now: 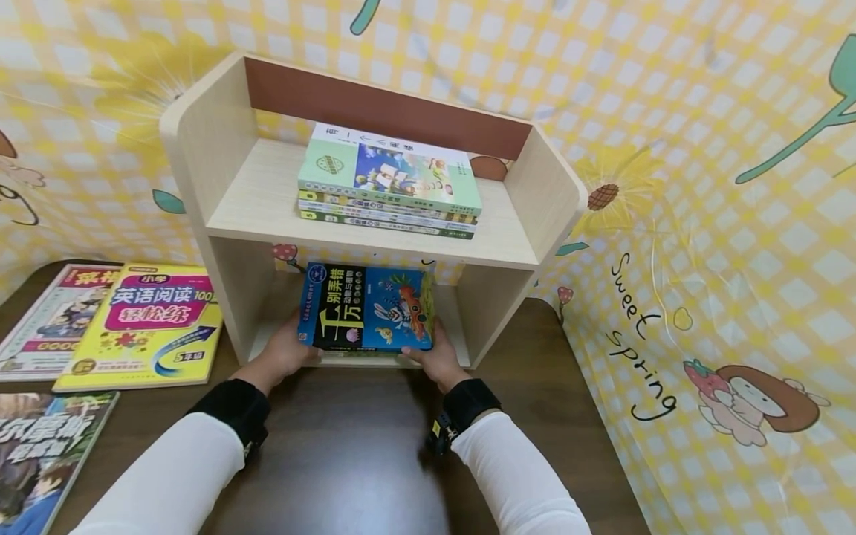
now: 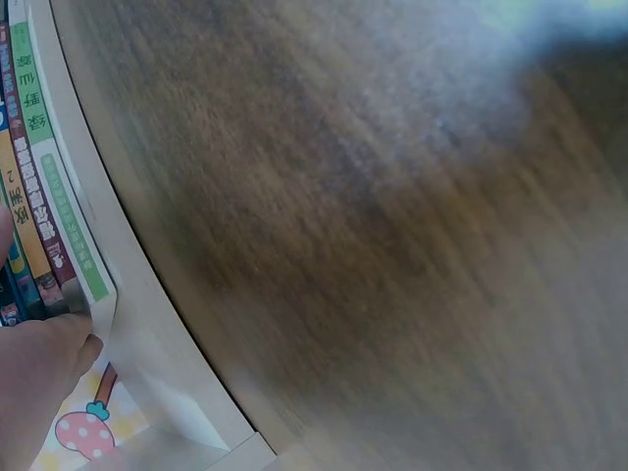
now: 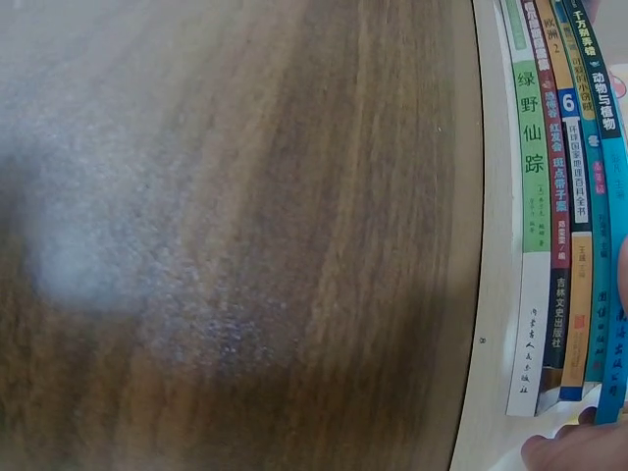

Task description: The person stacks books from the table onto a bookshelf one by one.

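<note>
A stack of several books, topped by a blue and black book [image 1: 374, 306], lies flat in the lower compartment of a pale wooden shelf [image 1: 374, 241]. My left hand [image 1: 286, 351] grips the stack's left end, and my right hand [image 1: 438, 355] holds its right end. The left wrist view catches the left hand [image 2: 44, 378] against the ends of the spines. From the right wrist, the spines show a green and white book [image 3: 532, 294] at the bottom, on the shelf board. Part of the right hand [image 3: 584, 446] appears at the stack's lower corner; its other fingers are mostly hidden.
Another stack of books [image 1: 391, 178] lies on the upper shelf. To the left on the dark table [image 1: 354, 461] are a yellow workbook [image 1: 143, 327], a pink-and-white book [image 1: 56, 319] and a comic-style book [image 1: 50, 453]. Yellow checked cloth [image 1: 702, 223] covers the walls behind and right.
</note>
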Tool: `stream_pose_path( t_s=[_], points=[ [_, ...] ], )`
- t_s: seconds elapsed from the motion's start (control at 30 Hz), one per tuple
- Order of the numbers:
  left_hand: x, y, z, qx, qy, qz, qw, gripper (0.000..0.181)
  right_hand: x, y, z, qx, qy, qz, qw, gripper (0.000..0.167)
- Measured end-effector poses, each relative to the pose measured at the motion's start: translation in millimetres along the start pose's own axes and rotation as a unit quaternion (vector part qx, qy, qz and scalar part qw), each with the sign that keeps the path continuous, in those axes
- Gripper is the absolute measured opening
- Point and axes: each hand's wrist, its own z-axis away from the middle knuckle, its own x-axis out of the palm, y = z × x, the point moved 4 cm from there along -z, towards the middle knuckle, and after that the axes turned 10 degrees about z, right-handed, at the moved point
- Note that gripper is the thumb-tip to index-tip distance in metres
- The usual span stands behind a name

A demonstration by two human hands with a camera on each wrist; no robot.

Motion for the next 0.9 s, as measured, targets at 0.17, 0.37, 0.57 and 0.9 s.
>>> stream_pose_path(
  t_s=[0.17, 0.37, 0.57, 0.9],
  points=[
    [-0.9, 1.4, -0.7, -0.013, 0.0, -0.007, 0.9999, 0.096, 1.7, 3.4, -4.8, 0.008, 0.003, 0.0, 1.0, 0.091],
    [-2.0, 4.4, -1.3, -0.013, -0.003, -0.003, 0.9999, 0.094, 2.7, 2.4, -6.1, 0.006, 0.005, -0.016, 0.9999, 0.09],
    [-1.7, 4.8, -5.7, -0.022, -0.01, 0.0, 0.9997, 0.091, 2.1, -0.7, -6.4, -0.019, 0.012, -0.037, 0.9991, 0.086],
    [-0.5, 2.1, -8.3, -0.035, -0.009, 0.003, 0.9993, 0.09, 2.4, 2.2, -7.3, -0.018, 0.016, -0.036, 0.9991, 0.085]
  ],
)
